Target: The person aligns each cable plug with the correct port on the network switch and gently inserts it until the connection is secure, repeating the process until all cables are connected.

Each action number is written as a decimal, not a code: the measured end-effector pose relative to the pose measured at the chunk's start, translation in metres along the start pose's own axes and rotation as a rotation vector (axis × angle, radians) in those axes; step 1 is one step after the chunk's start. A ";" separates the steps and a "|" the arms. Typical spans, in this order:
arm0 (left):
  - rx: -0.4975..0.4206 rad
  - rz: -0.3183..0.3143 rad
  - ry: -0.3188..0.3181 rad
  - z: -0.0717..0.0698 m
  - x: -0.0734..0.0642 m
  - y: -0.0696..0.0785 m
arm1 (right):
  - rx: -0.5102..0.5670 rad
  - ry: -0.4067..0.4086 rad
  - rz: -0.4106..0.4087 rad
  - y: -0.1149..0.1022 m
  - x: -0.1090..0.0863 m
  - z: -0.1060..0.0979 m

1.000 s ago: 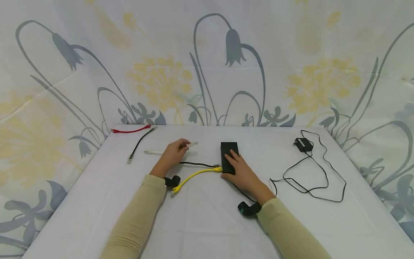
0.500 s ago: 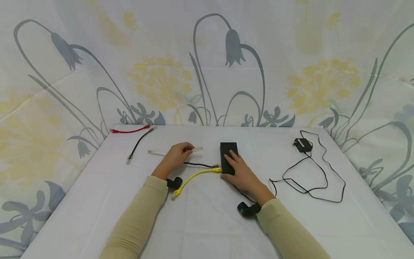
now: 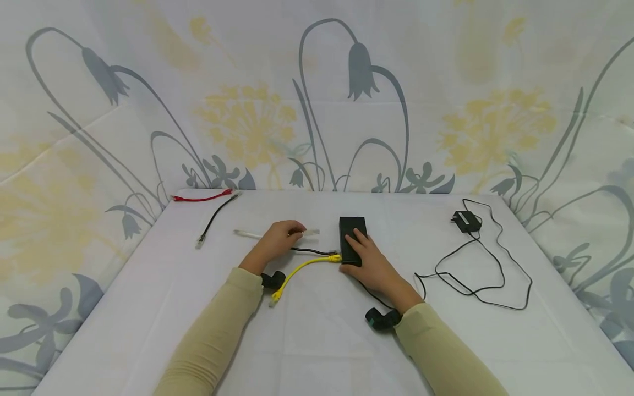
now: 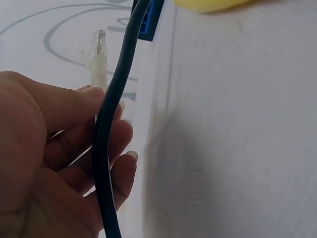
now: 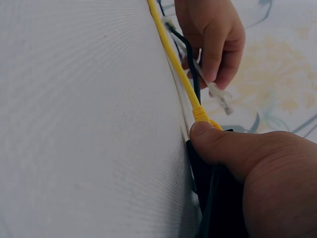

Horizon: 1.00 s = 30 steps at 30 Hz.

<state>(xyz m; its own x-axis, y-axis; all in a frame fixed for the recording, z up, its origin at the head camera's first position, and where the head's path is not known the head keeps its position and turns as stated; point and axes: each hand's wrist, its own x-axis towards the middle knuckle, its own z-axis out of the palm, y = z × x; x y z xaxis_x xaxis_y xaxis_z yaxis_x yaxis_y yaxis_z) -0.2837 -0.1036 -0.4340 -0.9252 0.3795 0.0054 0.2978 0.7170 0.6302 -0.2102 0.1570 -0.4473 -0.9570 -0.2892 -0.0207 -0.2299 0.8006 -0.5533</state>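
My left hand [image 3: 279,240] pinches a white Ethernet cable [image 4: 99,74] behind its clear plug, between thumb and fingers. The plug points toward a black network switch [image 3: 348,226], a short gap away; the cable's other end sticks out left of the hand. Blue ports show on the switch in the left wrist view. My right hand [image 3: 369,267] holds the switch, fingers spread over its top and thumb at the near left corner, beside the yellow plug. A yellow Ethernet cable [image 3: 299,268] and a black Ethernet cable [image 3: 312,252] are plugged into its left side.
A red cable [image 3: 203,198] and another short black cable [image 3: 214,220] lie at the back left. On the right is a black power adapter [image 3: 466,221] with its looped cord [image 3: 502,269]. A flower-patterned cloth [image 3: 327,132] hangs behind the white table.
My left hand has moved right and slightly nearer me, bringing the white cable's plug closer to the switch. The right hand stays in place on the switch.
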 end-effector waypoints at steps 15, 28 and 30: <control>0.043 0.025 -0.017 0.005 0.000 0.009 | -0.009 0.004 0.006 0.001 0.001 0.001; 0.103 0.054 -0.117 0.005 0.004 0.026 | -0.003 0.005 0.004 0.005 0.002 0.002; 0.104 0.060 -0.137 0.005 0.006 0.029 | -0.006 0.006 0.004 0.005 0.002 0.001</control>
<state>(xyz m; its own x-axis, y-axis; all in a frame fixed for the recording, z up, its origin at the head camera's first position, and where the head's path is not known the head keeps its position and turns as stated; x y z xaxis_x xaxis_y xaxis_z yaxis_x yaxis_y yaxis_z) -0.2796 -0.0777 -0.4199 -0.8664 0.4945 -0.0696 0.3809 0.7444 0.5485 -0.2133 0.1595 -0.4512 -0.9590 -0.2829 -0.0174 -0.2274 0.8048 -0.5482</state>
